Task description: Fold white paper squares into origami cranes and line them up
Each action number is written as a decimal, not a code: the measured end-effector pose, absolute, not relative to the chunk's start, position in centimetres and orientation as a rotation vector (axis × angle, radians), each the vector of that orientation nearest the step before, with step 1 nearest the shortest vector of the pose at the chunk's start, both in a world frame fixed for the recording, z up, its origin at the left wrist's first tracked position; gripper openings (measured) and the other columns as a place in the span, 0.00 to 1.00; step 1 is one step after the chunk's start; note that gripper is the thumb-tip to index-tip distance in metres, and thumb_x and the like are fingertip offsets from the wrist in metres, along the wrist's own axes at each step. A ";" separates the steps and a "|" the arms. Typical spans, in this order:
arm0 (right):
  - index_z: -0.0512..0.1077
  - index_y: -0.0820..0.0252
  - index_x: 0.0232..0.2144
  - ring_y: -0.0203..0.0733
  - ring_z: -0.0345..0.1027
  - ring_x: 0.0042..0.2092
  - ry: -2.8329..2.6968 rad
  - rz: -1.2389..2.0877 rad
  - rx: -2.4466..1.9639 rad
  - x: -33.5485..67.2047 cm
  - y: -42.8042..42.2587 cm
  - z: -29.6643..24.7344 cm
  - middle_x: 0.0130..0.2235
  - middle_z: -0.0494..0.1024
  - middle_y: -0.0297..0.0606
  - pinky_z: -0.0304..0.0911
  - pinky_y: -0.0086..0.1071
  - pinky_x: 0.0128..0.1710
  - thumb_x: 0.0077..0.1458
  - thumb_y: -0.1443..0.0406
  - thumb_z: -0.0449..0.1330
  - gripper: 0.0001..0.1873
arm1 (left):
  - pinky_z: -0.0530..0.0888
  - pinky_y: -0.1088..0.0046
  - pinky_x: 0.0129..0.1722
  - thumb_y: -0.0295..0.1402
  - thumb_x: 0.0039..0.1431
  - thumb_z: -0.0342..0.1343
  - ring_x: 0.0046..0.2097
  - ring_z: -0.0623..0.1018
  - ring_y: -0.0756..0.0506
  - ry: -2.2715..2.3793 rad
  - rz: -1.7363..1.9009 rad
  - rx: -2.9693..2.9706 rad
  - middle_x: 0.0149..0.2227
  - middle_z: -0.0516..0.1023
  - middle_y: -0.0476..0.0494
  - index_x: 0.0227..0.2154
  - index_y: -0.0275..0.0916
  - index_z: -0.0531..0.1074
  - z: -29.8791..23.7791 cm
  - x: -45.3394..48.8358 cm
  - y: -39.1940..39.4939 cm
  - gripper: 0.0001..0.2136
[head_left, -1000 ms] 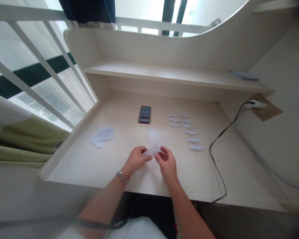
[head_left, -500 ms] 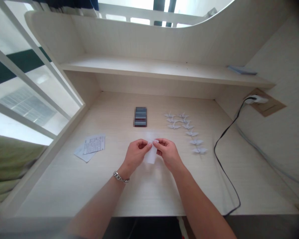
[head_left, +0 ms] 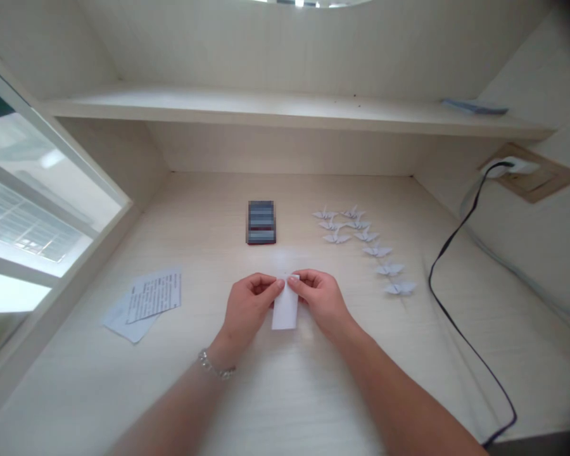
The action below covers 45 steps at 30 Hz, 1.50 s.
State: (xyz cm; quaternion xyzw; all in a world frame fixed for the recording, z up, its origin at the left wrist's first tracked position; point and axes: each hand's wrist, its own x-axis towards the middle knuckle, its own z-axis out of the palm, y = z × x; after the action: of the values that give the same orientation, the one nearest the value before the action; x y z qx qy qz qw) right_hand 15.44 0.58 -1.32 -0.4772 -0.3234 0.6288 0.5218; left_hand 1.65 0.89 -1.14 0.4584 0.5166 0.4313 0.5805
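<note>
A narrow folded strip of white paper (head_left: 285,311) hangs between my two hands, its long side pointing toward me. My left hand (head_left: 253,301) pinches the upper left edge, thumb on top and fingers curled beneath. On the opposite edge, my right hand (head_left: 320,296) grips the upper right corner between thumb and fingers. Both thumbs lie close together near the top of the strip. To the right, several white folded paper cranes (head_left: 336,238) stand on the desk in two uneven rows, one row trailing toward me.
Beyond my hands lies a dark rectangular object, blurred out (head_left: 261,221). Two overlapping paper sheets (head_left: 154,294), one with writing, lie at the left. A black cable (head_left: 449,310) runs from the wall socket (head_left: 534,172) down the right side. A shelf (head_left: 285,111) spans the back.
The view has tipped down and come closer to the desk. The paper strip now faces me more squarely, with its lower part showing fully; both hands keep their hold on it.
</note>
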 end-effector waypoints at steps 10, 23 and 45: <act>0.73 0.63 0.25 0.35 0.65 0.26 -0.792 1.510 -1.102 15.4 0.3 -1.5 0.25 0.74 0.35 0.61 0.30 0.28 0.39 0.61 0.65 0.11 | 0.71 0.74 0.29 0.38 0.45 0.60 0.28 0.74 0.49 1.202 0.990 1.049 0.28 0.77 0.41 0.28 0.33 0.74 -1.2 1.5 0.8 0.13; 0.73 0.62 0.26 0.37 0.66 0.28 -0.816 1.482 -1.139 15.5 0.4 -1.6 0.27 0.76 0.36 0.61 0.30 0.29 0.38 0.60 0.66 0.12 | 0.72 0.73 0.30 0.39 0.44 0.60 0.29 0.75 0.48 1.191 0.973 1.038 0.30 0.78 0.42 0.30 0.34 0.76 -1.3 1.4 0.8 0.13; 0.73 0.64 0.21 0.37 0.66 0.25 -0.610 1.526 -1.151 15.4 0.4 -1.0 0.23 0.75 0.38 0.64 0.32 0.28 0.34 0.61 0.68 0.13 | 0.69 0.76 0.27 0.39 0.44 0.60 0.26 0.73 0.50 1.264 1.029 1.103 0.26 0.77 0.44 0.28 0.34 0.74 -1.4 1.7 0.8 0.12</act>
State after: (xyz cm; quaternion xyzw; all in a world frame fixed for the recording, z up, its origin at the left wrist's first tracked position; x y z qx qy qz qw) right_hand 15.40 0.43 -1.04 -0.4836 -0.2564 0.6413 0.5377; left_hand 1.70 0.81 -1.45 0.4666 0.5349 0.4355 0.5537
